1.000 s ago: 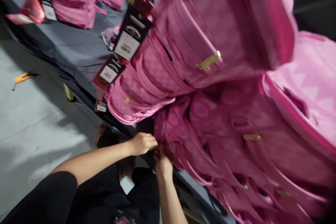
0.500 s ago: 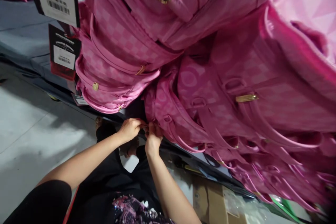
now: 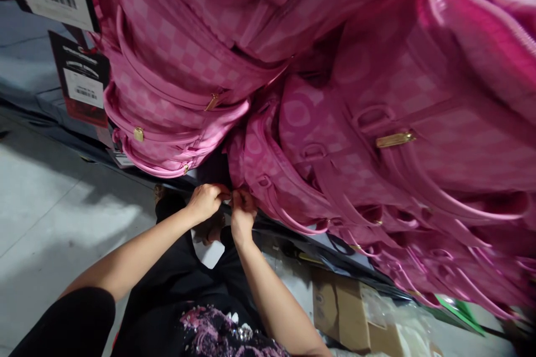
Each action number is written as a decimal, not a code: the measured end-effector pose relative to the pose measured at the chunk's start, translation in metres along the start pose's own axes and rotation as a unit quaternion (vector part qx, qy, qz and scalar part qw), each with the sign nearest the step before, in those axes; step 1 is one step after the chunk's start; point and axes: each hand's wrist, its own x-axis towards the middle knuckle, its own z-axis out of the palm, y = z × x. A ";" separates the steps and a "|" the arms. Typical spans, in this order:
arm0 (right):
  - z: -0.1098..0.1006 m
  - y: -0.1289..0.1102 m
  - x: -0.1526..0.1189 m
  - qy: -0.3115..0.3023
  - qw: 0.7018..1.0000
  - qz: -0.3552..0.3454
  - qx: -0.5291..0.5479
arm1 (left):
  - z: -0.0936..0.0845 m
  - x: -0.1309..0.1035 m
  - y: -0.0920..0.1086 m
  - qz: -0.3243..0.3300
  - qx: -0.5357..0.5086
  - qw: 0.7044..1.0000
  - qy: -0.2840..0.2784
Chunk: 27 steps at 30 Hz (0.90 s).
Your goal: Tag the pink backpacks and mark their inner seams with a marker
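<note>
My left hand (image 3: 206,201) and my right hand (image 3: 243,215) meet low in front of me, at the near edge of the surface that carries the bags. Both have their fingers pinched together. Whatever is between the fingertips is too small and dark to make out. Just beyond my right hand lies a pink patterned bag (image 3: 272,170) with a strap. To the upper left of my left hand is a stack of pink checkered backpacks (image 3: 167,117) with gold zipper pulls.
Black hang tags with barcode labels (image 3: 84,81) dangle at the left. More pink bags with handles (image 3: 419,189) crowd the right side. Below the dark table edge sit a cardboard box (image 3: 341,309) and clear plastic wrapping (image 3: 412,329). Grey floor (image 3: 54,195) shows at left.
The view has shifted slightly, so the stacked backpacks and tags appear farther left and higher. My two hands stay close together at the same spot, fingers still pinched.
</note>
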 end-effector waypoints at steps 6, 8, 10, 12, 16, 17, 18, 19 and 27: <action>-0.002 -0.006 -0.002 0.016 0.998 -0.033 -0.044 | -0.006 0.008 0.005 0.001 0.051 0.998 -0.022; -0.002 -0.008 -0.003 0.012 0.998 -0.039 -0.053 | -0.007 0.009 0.005 0.018 0.060 0.998 -0.032; -0.002 -0.010 -0.003 0.009 0.997 -0.044 -0.060 | -0.006 0.009 0.004 0.032 0.065 0.997 -0.037; -0.003 -0.011 -0.003 0.009 0.996 -0.050 -0.067 | -0.003 0.009 0.004 0.034 0.069 0.997 -0.032; -0.003 -0.012 -0.002 0.011 0.995 -0.066 -0.080 | 0.004 0.009 0.005 0.020 0.052 0.998 -0.009; -0.003 -0.011 -0.002 0.013 0.994 -0.070 -0.083 | 0.005 0.009 0.005 0.019 0.041 0.999 -0.004; -0.003 -0.011 -0.002 0.016 0.993 -0.074 -0.086 | 0.007 0.008 0.005 0.019 0.029 0.999 0.000; -0.002 -0.010 -0.002 0.019 0.993 -0.077 -0.087 | 0.008 0.007 0.005 0.021 0.015 1.000 0.004; -0.002 -0.008 -0.003 0.019 0.992 -0.085 -0.087 | 0.009 -0.003 -0.004 0.048 -0.072 0.996 0.014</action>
